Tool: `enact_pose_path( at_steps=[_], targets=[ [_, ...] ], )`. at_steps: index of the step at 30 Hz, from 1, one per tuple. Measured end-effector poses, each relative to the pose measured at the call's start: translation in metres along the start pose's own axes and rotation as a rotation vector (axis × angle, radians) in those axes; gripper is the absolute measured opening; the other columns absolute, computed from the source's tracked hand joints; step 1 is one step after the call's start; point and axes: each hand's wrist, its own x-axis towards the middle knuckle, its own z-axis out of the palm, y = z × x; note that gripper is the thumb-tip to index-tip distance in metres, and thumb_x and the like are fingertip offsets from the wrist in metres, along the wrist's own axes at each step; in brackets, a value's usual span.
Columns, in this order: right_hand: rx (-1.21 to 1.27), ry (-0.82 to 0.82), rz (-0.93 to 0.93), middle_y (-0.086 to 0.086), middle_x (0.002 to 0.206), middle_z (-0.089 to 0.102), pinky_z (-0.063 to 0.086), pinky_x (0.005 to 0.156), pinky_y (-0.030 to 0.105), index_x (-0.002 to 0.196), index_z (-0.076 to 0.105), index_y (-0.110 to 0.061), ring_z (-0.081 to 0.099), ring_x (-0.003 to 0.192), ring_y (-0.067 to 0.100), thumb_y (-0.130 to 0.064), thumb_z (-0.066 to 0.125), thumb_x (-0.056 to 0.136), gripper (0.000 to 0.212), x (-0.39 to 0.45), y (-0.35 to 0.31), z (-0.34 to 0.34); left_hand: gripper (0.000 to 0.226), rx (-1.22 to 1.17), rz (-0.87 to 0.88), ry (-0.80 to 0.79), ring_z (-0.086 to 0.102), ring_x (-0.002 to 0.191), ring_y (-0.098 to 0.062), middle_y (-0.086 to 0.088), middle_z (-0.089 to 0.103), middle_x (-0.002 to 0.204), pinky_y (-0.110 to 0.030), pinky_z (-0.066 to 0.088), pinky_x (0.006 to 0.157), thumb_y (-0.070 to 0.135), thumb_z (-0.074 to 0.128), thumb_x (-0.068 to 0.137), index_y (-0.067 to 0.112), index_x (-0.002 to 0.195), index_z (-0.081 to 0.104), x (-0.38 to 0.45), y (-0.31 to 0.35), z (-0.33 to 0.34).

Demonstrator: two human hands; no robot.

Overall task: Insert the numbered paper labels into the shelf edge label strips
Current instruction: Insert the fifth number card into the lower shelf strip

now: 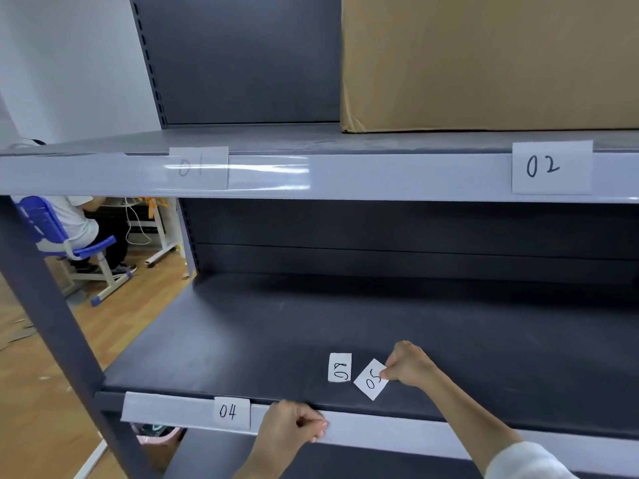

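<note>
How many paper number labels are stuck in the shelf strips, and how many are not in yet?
In the strips: 3 (01, 02, 04)
Not in yet: 2 (05 pinched by the right hand, 08 lying on the shelf)
Total: 5

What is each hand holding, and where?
Right hand pinches the white paper label marked 05 at its corner. Left hand grips the lower shelf-edge strip.

Left hand (294,425): curled, knuckles up, fingertips pressed forward. Right hand (408,366): arm extended, thumb and forefinger pinched together.
</note>
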Motion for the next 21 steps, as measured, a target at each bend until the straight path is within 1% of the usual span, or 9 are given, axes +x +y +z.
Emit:
enact_pose_path(
  at_steps=[2,4,7,9,11,14,16,18,21],
  targets=[
    [-0.001,-0.013,0.004,0.002,0.067,0.053,0.037,0.06,0.022,0.099,0.066,0.004,0.048,0.073,0.018,-0.013,0.064,0.078,0.027,-0.002,-0.001,0.0,0.032,-0.005,-0.004,-0.002,0.06,0.051,-0.001,0.015,0.066,0.046,-0.014,0.053,0.064,0.01,0.066,0.073,0.031,0.05,0.068,0.0,0.0,0.0],
    [-0.016,-0.001,0.015,0.002,0.06,0.048,0.031,0.05,0.021,0.076,0.066,-0.001,0.044,0.061,0.016,-0.013,0.063,0.078,0.012,-0.005,-0.003,0.0,0.037,-0.005,0.007,-0.005,0.059,0.05,-0.001,0.016,0.065,0.046,-0.011,0.05,0.06,0.007,0.065,0.073,0.033,0.046,0.066,0.0,0.0,0.0],
    [-0.018,0.006,0.027,0.0,0.052,0.039,0.024,0.044,0.021,0.052,0.045,-0.01,0.031,0.048,0.013,-0.012,0.062,0.079,0.032,-0.005,-0.002,0.001,0.042,-0.011,0.014,0.006,0.059,0.05,-0.001,0.014,0.067,0.048,-0.011,0.049,0.059,0.004,0.064,0.073,0.033,0.043,0.064,0.0,-0.001,0.0],
    [0.003,0.021,0.033,0.001,0.056,0.046,0.027,0.046,0.021,0.059,0.058,-0.006,0.038,0.052,0.014,-0.013,0.064,0.079,0.022,-0.008,-0.002,-0.001,0.039,-0.023,0.008,0.011,0.059,0.051,-0.003,0.011,0.068,0.051,-0.015,0.052,0.061,0.004,0.064,0.072,0.031,0.043,0.065,0.0,-0.002,0.001],
    [0.045,0.044,0.041,0.003,0.064,0.054,0.032,0.048,0.021,0.08,0.069,0.003,0.045,0.058,0.016,-0.013,0.067,0.077,0.017,-0.011,-0.001,-0.002,0.034,-0.031,0.006,0.01,0.059,0.051,-0.004,0.009,0.068,0.052,-0.017,0.054,0.062,0.004,0.065,0.071,0.028,0.046,0.067,0.0,-0.003,0.001],
    [0.084,0.079,0.064,0.01,0.06,0.05,0.031,0.048,0.023,0.062,0.061,0.003,0.036,0.052,0.016,-0.01,0.066,0.076,0.019,-0.015,0.002,0.0,0.032,-0.037,0.024,-0.001,0.058,0.051,-0.003,0.009,0.067,0.05,-0.017,0.053,0.062,0.006,0.065,0.072,0.026,0.048,0.067,-0.002,-0.002,0.0],
    [0.13,0.114,0.067,0.025,0.078,0.065,0.041,0.054,0.031,0.068,0.064,0.01,0.049,0.057,0.023,-0.006,0.065,0.076,0.018,-0.018,0.006,0.001,0.034,-0.023,0.036,-0.004,0.057,0.05,-0.002,0.01,0.065,0.048,-0.016,0.051,0.061,0.006,0.064,0.073,0.028,0.046,0.066,-0.002,-0.002,0.0],
    [0.209,0.136,0.059,0.022,0.096,0.071,0.047,0.068,0.032,0.078,0.071,0.005,0.061,0.075,0.024,-0.004,0.065,0.078,0.011,-0.024,0.011,0.0,0.038,-0.002,0.046,0.001,0.056,0.049,-0.001,0.013,0.064,0.046,-0.015,0.049,0.06,0.006,0.064,0.073,0.03,0.044,0.064,-0.003,-0.002,-0.001],
    [0.342,0.114,0.055,0.011,0.09,0.069,0.044,0.072,0.023,0.071,0.072,-0.011,0.058,0.084,0.017,-0.004,0.067,0.079,0.011,-0.038,0.017,-0.003,0.041,0.013,0.066,0.007,0.057,0.049,0.0,0.015,0.064,0.044,-0.011,0.047,0.058,0.005,0.063,0.074,0.031,0.043,0.062,-0.005,-0.003,-0.001]
  ],
)
